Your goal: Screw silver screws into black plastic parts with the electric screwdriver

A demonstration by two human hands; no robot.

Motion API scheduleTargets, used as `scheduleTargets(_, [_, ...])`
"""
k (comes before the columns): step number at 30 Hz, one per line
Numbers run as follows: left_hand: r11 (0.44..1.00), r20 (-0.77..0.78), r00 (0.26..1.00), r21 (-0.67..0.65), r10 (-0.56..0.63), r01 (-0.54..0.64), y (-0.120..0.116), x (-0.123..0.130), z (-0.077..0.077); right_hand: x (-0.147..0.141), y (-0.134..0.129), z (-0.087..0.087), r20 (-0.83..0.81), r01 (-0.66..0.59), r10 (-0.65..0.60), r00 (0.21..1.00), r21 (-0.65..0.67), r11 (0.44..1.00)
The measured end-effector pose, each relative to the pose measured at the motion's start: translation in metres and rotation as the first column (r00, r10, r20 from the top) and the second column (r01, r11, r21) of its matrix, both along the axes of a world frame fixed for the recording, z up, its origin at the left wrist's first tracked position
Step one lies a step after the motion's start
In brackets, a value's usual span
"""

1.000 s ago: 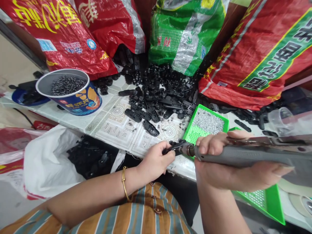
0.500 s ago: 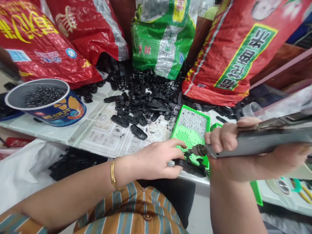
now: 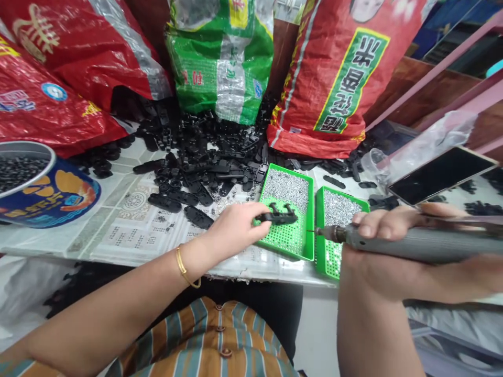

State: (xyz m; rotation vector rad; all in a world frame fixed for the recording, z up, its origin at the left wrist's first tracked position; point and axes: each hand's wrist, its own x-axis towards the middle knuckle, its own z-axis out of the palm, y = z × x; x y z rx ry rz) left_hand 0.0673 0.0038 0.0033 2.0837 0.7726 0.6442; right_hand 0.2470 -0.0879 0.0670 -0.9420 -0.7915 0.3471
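My left hand is closed on one end of a black plastic part, which has small wheel-like knobs standing up from it. It is held over a green perforated tray with small silvery screws heaped in its far half. My right hand grips a grey electric screwdriver lying level and pointing left. The driver's bit reaches over the gap between that tray and a second green tray, apart from the black part. Whether a screw sits on the bit is too small to tell.
Loose black plastic parts are heaped along the back. Behind them stand a green sack and a red sack, with more red sacks at left. A blue tub of small dark pieces is at left, a phone at right.
The driver's bit has moved off the black part, which my left hand has lifted away to the left, over the tray. The view has turned rightward, showing the second tray and phone.
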Motion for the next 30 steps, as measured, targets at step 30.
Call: scheduleTargets(30, [0.368, 0.157, 0.821, -0.927, 0.549, -0.069, -0.041, -0.030, -0.030, -0.016, 0.041, -0.081, -0.008, 0.013, -0.014, 1.000, -0.056, 0.998])
